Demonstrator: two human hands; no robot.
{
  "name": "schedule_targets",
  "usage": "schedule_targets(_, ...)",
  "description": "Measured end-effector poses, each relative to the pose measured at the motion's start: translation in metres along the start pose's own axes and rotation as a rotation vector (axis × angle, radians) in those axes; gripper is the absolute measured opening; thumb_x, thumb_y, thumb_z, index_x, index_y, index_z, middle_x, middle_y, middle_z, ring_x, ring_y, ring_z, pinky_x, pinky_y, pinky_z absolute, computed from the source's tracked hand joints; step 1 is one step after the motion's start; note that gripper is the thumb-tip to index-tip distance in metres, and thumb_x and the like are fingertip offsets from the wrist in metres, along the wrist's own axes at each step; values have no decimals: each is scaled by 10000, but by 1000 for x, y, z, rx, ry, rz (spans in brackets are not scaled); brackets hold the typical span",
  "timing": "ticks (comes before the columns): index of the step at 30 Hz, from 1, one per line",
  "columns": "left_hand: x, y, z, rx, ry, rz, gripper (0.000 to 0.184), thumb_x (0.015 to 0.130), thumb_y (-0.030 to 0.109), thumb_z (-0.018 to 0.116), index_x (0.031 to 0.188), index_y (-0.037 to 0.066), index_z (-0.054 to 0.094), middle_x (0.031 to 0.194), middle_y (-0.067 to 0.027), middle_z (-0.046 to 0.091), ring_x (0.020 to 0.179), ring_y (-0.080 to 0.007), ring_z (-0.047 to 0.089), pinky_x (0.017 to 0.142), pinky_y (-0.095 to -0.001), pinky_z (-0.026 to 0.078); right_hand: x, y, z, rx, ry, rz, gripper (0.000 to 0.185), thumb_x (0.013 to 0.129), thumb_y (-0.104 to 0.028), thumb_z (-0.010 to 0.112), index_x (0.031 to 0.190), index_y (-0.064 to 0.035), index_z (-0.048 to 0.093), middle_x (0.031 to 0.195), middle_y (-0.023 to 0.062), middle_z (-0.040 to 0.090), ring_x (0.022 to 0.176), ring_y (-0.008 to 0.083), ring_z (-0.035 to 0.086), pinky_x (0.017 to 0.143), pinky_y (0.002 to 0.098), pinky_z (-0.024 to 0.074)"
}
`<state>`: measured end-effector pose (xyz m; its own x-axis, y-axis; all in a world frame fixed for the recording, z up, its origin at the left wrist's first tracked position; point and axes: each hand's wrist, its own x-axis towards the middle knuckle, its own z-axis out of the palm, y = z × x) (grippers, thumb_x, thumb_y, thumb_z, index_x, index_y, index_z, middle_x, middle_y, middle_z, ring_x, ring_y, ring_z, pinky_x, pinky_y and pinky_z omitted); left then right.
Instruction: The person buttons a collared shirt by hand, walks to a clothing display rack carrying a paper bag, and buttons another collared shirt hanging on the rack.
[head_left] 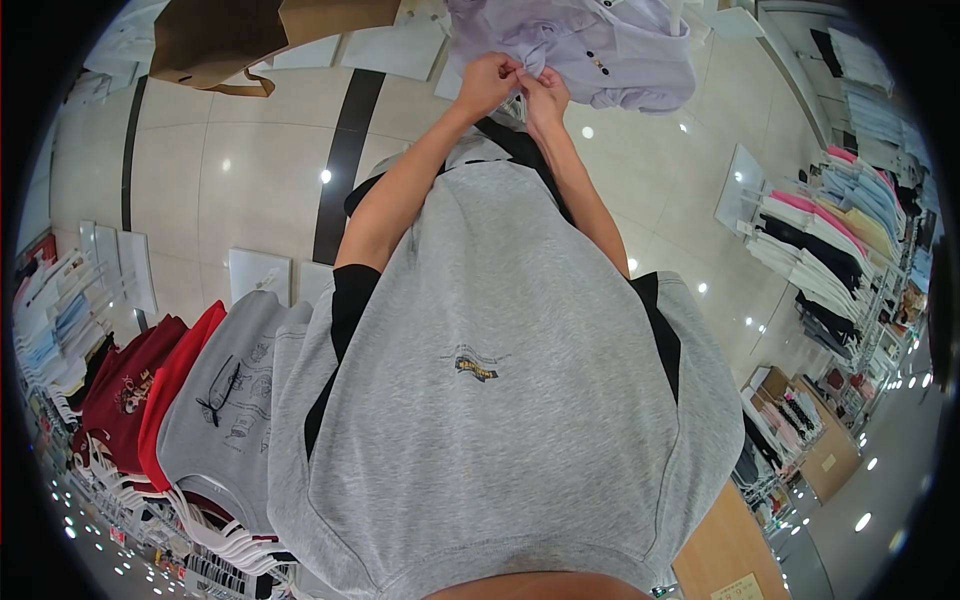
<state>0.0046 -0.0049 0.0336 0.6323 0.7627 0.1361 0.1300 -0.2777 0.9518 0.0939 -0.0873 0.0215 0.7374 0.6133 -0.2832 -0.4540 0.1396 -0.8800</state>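
Observation:
A lavender button-front garment [625, 60] is at the top of the head view, with dark buttons and a twisted or gathered bit of cloth between my hands. My left hand [488, 86] pinches this cloth from the left, its fingertips closed. From the right, my right hand [546, 100] has thumb and fingers pressed together on the same spot. The fingertips of both hands nearly meet. Whether they grip a button, a tie or only fabric is too small to tell. Below them, the grey sweatshirt [500, 280] on my body fills the middle of the view.
A brown paper bag [225, 45] is at the upper left. Maroon, red and grey tops [220, 400] hang on white hangers [235, 545] at the lower left. Racks of clothes [830, 240] line the right, above a wooden surface [730, 550]. White panels [262, 275] stand near the tiled floor [230, 190].

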Motion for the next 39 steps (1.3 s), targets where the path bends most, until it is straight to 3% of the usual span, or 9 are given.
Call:
schedule_targets(11,2,-11,6,66,5,75,184,758,65,671,920,-22,669,855,-152,664,738,-227,662,679,-311,529,10,9,-7,-25,3,30,233,795,23,681,990,54,558,836,65,634,693,119,577,609,242,461)
schedule_targets(14,3,-15,8,122,3,133,186,733,54,680,905,-17,664,855,-144,645,717,-239,653,663,-316,528,12,11,-11,-71,-1,67,199,816,54,621,1007,45,563,902,95,640,768,171,624,708,281,514)
schedule_targets(17,2,-11,7,138,-28,195,193,714,47,684,894,-15,659,852,-131,620,693,-244,641,648,-316,526,13,14,-9,-55,72,33,224,744,54,647,956,68,574,807,70,621,668,125,577,581,247,461)
schedule_targets(20,2,-13,11,122,-22,209,210,700,36,683,903,-10,660,852,-124,603,686,-239,635,642,-312,525,10,11,-6,-64,94,-10,218,738,58,635,948,71,576,799,75,618,656,129,575,568,253,461)
schedule_targets(29,1,-15,7,45,-93,143,197,786,16,641,980,22,675,893,-120,625,748,-247,651,677,-314,525,8,10,-6,-124,139,-73,215,718,65,657,914,64,570,775,72,614,641,122,567,569,250,455)
schedule_targets(32,1,-14,1,105,-124,211,187,802,20,643,983,44,678,900,-116,630,781,-262,647,695,-330,519,6,7,-7,-169,134,-79,225,714,60,665,916,63,567,774,70,617,642,126,570,584,251,465)
schedule_targets(39,1,-13,-6,195,-169,393,213,780,62,667,993,51,664,925,-122,633,845,-324,615,733,-371,506,5,6,-8,-268,147,-190,345,720,97,639,1037,62,509,898,105,623,747,149,604,658,256,486)
